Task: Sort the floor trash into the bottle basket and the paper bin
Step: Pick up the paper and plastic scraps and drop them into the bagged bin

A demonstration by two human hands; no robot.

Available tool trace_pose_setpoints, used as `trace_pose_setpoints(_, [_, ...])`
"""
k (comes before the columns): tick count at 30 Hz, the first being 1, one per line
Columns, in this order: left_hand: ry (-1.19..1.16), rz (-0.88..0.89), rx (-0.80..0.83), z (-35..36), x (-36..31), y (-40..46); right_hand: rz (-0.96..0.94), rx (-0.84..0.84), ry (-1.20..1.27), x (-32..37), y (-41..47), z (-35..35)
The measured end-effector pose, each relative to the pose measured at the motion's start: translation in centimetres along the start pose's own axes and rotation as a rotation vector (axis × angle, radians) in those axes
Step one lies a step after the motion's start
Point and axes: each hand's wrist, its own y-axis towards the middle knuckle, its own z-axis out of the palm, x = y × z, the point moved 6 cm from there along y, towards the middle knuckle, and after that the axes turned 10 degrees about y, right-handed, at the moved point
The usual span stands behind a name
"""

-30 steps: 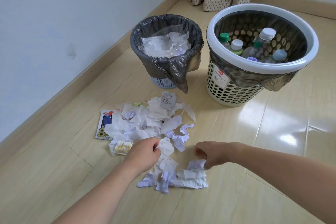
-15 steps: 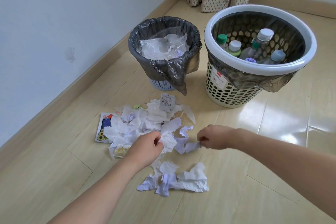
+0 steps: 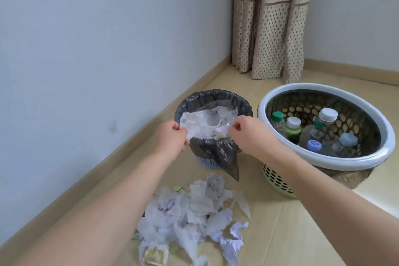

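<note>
Both hands risen from floor pile to paper bin (image 3: 213, 101) since half second ago. Left hand (image 3: 172, 138) grip pinches paper scrap (image 3: 190, 134) at bin's near rim; right hand (image 3: 248, 134) grip curled, its scrap mostly hidden. Drop seems next. Paper pile (image 3: 192, 216) remains on floor. Bottle basket (image 3: 323, 131) holds bottles. Pile's lower part cut off.

We are in a room of a home, in its corner. At twelve o'clock a dotted curtain (image 3: 272, 28) hangs to the wooden floor (image 3: 280, 233), and plain walls (image 3: 97, 39) meet a skirting board (image 3: 86, 170) at nine o'clock.
</note>
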Motion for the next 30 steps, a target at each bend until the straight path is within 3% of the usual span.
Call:
trace_pose_setpoints(4, [-0.049,-0.135,0.125,1.7,-1.5,3.0,0.078,-0.022,0.109,-0.5,3.0,1.7])
trace_pose_setpoints(8, [0.028,-0.102,0.193,3.2,-1.4,3.7,0.099,0.036,0.128,-1.5,2.8,3.0])
trace_pose_setpoints(13, [0.064,0.057,0.099,3.2,1.8,0.9,-0.104,-0.146,0.105,-3.2,-1.2,1.8])
trace_pose_setpoints(15, [0.083,0.088,0.07,3.3,4.3,-0.6,-0.212,-0.124,0.093,-4.1,-3.9,2.4])
trace_pose_setpoints(18, [0.218,0.109,0.14,4.1,7.9,-4.2,-0.266,0.164,-0.014,-6.4,-8.6,6.0])
trace_pose_setpoints(21, [0.359,0.127,0.409,7.1,12.2,-9.3,-0.168,0.576,-0.194,-10.5,-15.2,10.9])
trace_pose_setpoints(24, [0.525,0.186,0.589,10.0,14.9,-13.4,-0.048,0.822,-0.32,-14.3,-20.5,13.7])
trace_pose_setpoints(27, [0.652,0.257,0.656,12.5,16.1,-16.0,0.02,0.924,-0.371,-16.4,-23.4,15.0])
trace_pose_setpoints(30, [0.779,0.37,0.645,14.8,16.2,-17.6,-0.025,0.881,-0.394,-16.9,-23.9,15.1])
